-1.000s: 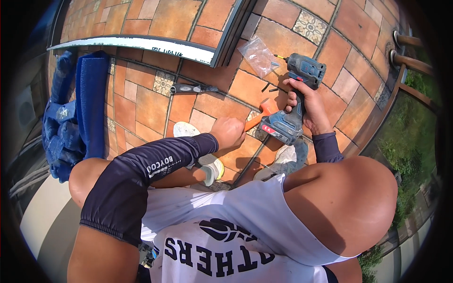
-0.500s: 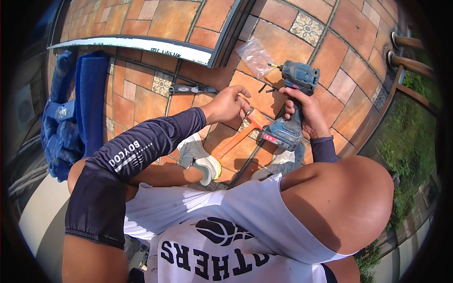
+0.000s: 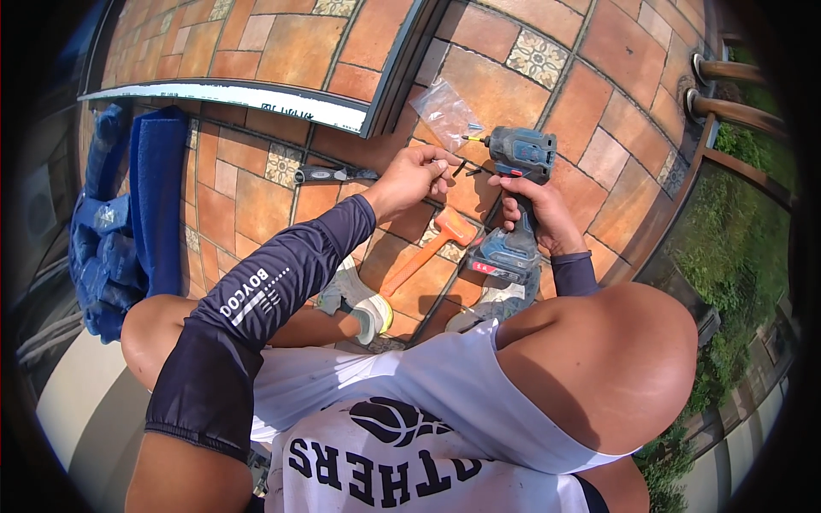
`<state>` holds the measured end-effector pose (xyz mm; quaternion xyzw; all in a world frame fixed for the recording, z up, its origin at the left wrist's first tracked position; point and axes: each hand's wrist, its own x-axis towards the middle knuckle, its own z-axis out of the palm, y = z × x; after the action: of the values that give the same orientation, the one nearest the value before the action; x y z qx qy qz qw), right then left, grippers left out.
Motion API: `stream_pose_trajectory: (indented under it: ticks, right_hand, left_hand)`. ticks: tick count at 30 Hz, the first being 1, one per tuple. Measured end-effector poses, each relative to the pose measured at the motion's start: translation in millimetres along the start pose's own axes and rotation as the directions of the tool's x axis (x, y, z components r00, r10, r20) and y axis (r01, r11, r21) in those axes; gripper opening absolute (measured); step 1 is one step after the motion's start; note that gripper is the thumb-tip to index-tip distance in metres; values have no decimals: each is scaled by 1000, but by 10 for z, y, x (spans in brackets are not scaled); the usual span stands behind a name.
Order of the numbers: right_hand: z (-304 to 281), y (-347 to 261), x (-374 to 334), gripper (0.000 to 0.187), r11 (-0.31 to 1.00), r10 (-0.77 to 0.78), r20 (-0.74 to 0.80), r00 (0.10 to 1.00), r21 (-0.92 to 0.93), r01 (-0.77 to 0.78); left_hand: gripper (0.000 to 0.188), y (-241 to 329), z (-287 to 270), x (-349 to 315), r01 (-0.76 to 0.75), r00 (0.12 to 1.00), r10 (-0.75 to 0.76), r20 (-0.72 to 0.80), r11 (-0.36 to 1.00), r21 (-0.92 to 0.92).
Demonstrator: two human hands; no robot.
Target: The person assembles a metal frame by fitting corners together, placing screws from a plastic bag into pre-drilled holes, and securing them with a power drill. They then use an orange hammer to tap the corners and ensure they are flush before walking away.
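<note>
My right hand (image 3: 540, 205) is wrapped around the grip of a blue and black cordless drill (image 3: 523, 154). Its yellowish bit points left, and the battery sits at the lower end. Over the tiles, my left hand (image 3: 419, 178) reaches with its index finger stretched out and the other fingers loosely bent. That fingertip is at or very near a small dark screw-like piece (image 3: 460, 168); contact is unclear. A second dark piece (image 3: 475, 172) lies just right of it. Below the left hand lies an orange mallet (image 3: 428, 248).
A clear plastic bag (image 3: 446, 113) lies beyond the drill bit. A dark-handled tool (image 3: 329, 173) rests left of my left hand. A dark-framed panel (image 3: 376, 94) stands at the far left, near blue wrapping (image 3: 158, 197). A railing (image 3: 735, 107) borders greenery on the right.
My left hand has moved forward toward the small dark pieces, its index finger reaching out. The drill stays in my right hand, and the whole view has shifted slightly.
</note>
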<state>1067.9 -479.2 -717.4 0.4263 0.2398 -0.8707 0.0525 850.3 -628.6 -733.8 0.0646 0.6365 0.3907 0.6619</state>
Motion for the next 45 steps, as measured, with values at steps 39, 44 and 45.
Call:
stream_pose_trajectory:
  ticks: [39,44,45]
  right_hand:
    - [34,96,5,28,999,34,9,999,-41,-34]
    - [57,89,1,29,997,80,24,997,-25,-79]
    - [54,98,7,28,996,86,32,996,-21,-85]
  left_hand:
    - [10,-36,3,103,-138,975,95,-198,967,-214]
    - [12,8,-27,87,-241,947,229,-224,970,-26]
    - [12,-9,-41,91,-241,947,229,-224,970,-25]
